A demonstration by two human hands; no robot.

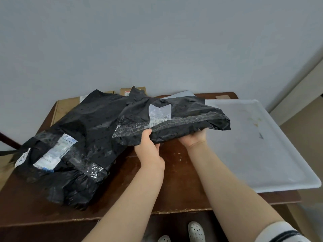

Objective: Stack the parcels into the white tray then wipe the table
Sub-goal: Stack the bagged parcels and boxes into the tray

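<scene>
- Both forearms reached out over the tabletop [174, 172]. The left grip [148, 151] pinched the near edge of the lifted black parcel [174, 117], thumb on top.
- The right grip [192, 138] bore that edge from beneath; its fingers were hidden, so their curl could not be told.
- The parcel's long axis ran left to right, and the white tray [253, 154] lay to its right, nearer the right grip.
- The tray held no parcel, only faint marks.
- A larger black parcel [78, 145] lay on the left, with cardboard parcels [66, 105] behind it.
</scene>
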